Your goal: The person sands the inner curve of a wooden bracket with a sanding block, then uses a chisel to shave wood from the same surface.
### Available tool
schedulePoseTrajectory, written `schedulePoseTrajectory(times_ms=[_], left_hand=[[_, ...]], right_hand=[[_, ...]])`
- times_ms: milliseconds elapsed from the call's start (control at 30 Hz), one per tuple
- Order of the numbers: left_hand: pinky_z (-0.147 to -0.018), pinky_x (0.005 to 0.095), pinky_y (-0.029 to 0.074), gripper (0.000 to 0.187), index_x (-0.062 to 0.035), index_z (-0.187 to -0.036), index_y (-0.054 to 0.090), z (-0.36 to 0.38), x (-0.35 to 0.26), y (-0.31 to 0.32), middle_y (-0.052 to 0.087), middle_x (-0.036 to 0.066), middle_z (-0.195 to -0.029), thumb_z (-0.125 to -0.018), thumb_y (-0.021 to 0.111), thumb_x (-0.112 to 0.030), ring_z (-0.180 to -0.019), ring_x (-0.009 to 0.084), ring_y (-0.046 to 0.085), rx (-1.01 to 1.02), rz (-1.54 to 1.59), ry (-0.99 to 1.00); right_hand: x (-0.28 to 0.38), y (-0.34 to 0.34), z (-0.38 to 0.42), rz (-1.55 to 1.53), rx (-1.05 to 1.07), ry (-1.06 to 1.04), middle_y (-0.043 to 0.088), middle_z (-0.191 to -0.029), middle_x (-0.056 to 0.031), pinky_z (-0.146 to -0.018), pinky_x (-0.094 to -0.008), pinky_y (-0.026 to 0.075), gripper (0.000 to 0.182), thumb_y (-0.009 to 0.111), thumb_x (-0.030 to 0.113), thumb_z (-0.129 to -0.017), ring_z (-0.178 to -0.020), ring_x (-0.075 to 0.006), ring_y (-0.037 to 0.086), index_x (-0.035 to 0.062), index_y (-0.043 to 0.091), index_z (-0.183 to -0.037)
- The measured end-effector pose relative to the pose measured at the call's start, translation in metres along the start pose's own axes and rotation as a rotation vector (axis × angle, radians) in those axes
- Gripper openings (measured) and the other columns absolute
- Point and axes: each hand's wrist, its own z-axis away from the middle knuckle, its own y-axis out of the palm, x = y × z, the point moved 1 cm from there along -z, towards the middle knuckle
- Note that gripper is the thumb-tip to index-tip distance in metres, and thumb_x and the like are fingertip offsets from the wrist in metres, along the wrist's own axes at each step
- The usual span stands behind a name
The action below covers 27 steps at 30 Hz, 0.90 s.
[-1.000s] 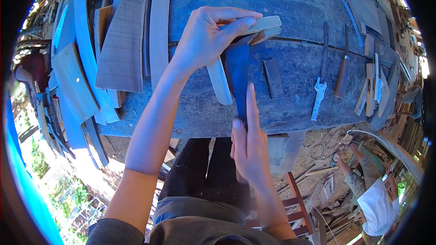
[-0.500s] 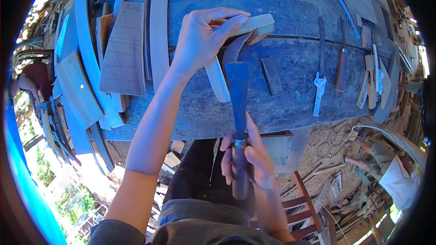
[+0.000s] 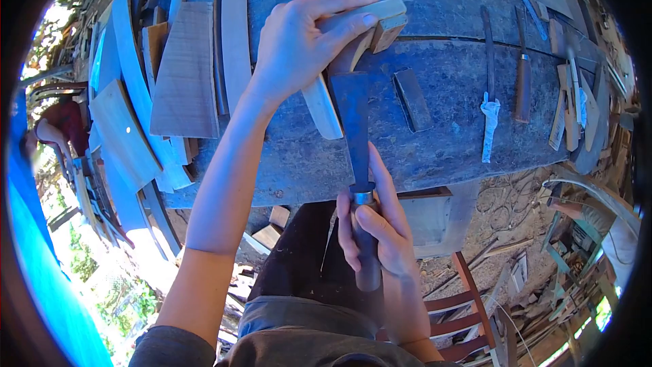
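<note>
My left hand [image 3: 292, 44] grips a pale wooden piece [image 3: 388, 9] over the workbench, thumb on its near side and fingers wrapped over the top. A short block projects at its right end, and a curved part runs down beneath it. Below my wrist a pale wooden bar [image 3: 322, 110] slants toward me. In my right hand [image 3: 384, 231] is a broad-bladed chisel [image 3: 352, 119], held by its dark round handle with the blade pointing away from me. The chisel's edge overlaps the foot of the curved part in this view. A dark rectangular block [image 3: 412, 100] lies right of the blade.
Boards [image 3: 183, 75] are piled on the bench's left. Toward the right lie a tool with a white-wrapped grip [image 3: 490, 126], a wooden-handled tool [image 3: 523, 88] and more wood strips. A slatted reddish chair [image 3: 468, 299] stands below the bench. Another person [image 3: 614, 238] is partly visible at far right.
The view has shifted, so most bench items sit higher in it. Both hands moved slightly up in the view with the wooden piece and chisel, whose grips look the same.
</note>
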Motion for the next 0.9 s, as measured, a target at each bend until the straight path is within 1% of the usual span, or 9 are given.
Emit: schedulePoseTrajectory(times_ms=[33,100,200,300,367,433,567,733,900], left_hand=[[-0.077,0.0277,0.058,0.032,-0.0133,-0.119,0.073,-0.001,-0.002,0.000,0.074,0.008,-0.105,-0.092,0.070,-0.030,-0.086,0.0149,0.071,0.004,0.001,0.011],[-0.076,0.0257,0.058,0.031,-0.0099,-0.114,0.075,0.005,-0.005,0.000,0.074,0.008,-0.103,-0.090,0.074,-0.029,-0.086,0.0142,0.071,-0.047,0.267,-0.173],[-0.078,0.0244,0.058,0.029,-0.0085,-0.110,0.076,0.007,-0.003,0.003,0.074,0.008,-0.100,-0.088,0.076,-0.026,-0.086,0.0125,0.070,-0.102,0.285,-0.194],[-0.078,0.0242,0.058,0.027,-0.0086,-0.110,0.076,0.008,-0.002,0.002,0.074,0.008,-0.100,-0.088,0.075,-0.025,-0.086,0.0115,0.070,-0.097,0.260,-0.173],[-0.077,0.0240,0.058,0.027,-0.0088,-0.110,0.076,0.008,-0.003,0.004,0.074,0.008,-0.100,-0.089,0.075,-0.025,-0.086,0.0113,0.070,-0.100,0.289,-0.160],[-0.076,0.0238,0.058,0.027,-0.0089,-0.110,0.076,0.009,-0.002,0.001,0.074,0.008,-0.100,-0.089,0.074,-0.025,-0.085,0.0112,0.070,-0.106,0.312,-0.148],[-0.074,0.0234,0.057,0.026,-0.0088,-0.111,0.075,0.007,-0.001,0.002,0.074,0.008,-0.100,-0.091,0.072,-0.024,-0.084,0.0105,0.069,-0.075,0.272,-0.159],[-0.074,0.0234,0.056,0.024,-0.0088,-0.112,0.075,0.010,0.002,0.004,0.074,0.007,-0.099,-0.095,0.068,-0.024,-0.083,0.0093,0.068,-0.079,0.319,-0.160],[-0.076,0.0245,0.054,0.024,-0.0088,-0.112,0.075,0.008,0.001,0.004,0.075,0.006,-0.097,-0.096,0.067,-0.025,-0.084,0.0083,0.067,-0.103,0.244,-0.143]], right_hand=[[0.003,0.000,0.000,0.000,-0.001,-0.011,0.054,-0.100,-0.0156,-0.042,-0.0269,0.048,0.071,0.046,0.023,-0.103,-0.046,-0.0127,0.052,0.0187,0.003,-0.160],[0.007,-0.002,0.007,-0.082,-0.103,0.113,0.055,-0.084,-0.0124,-0.042,-0.0254,0.046,0.068,0.044,0.023,-0.104,-0.045,-0.0117,0.051,0.0185,0.006,-0.160],[0.006,-0.009,0.019,-0.092,-0.126,0.189,0.053,-0.072,-0.0114,-0.037,-0.0244,0.043,0.068,0.045,0.029,-0.104,-0.044,-0.0113,0.049,0.0175,0.007,-0.159],[0.017,-0.006,0.025,0.052,-0.181,0.228,0.051,-0.066,-0.0066,-0.040,-0.0226,0.042,0.060,0.041,0.024,-0.105,-0.044,-0.0096,0.047,0.0186,0.015,-0.159],[0.023,-0.006,0.012,0.129,-0.164,0.219,0.051,-0.067,-0.0065,-0.040,-0.0226,0.042,0.059,0.041,0.024,-0.105,-0.044,-0.0090,0.046,0.0182,0.017,-0.159],[0.022,-0.005,-0.003,0.186,-0.127,0.178,0.053,-0.071,-0.0097,-0.037,-0.0237,0.041,0.064,0.042,0.028,-0.105,-0.043,-0.0108,0.047,0.0181,0.010,-0.159],[0.013,0.003,0.009,0.129,-0.167,0.141,0.050,-0.066,-0.0065,-0.040,-0.0224,0.042,0.058,0.038,0.024,-0.106,-0.043,-0.0083,0.046,0.0185,0.016,-0.159],[0.020,0.008,-0.003,0.128,-0.183,0.156,0.053,-0.072,-0.0099,-0.037,-0.0237,0.042,0.064,0.041,0.029,-0.106,-0.043,-0.0112,0.048,0.0199,0.008,-0.159],[0.013,0.008,-0.002,0.098,-0.154,0.122,0.053,-0.072,-0.0095,-0.037,-0.0240,0.042,0.063,0.040,0.031,-0.107,-0.043,-0.0113,0.048,0.0214,0.008,-0.160]])
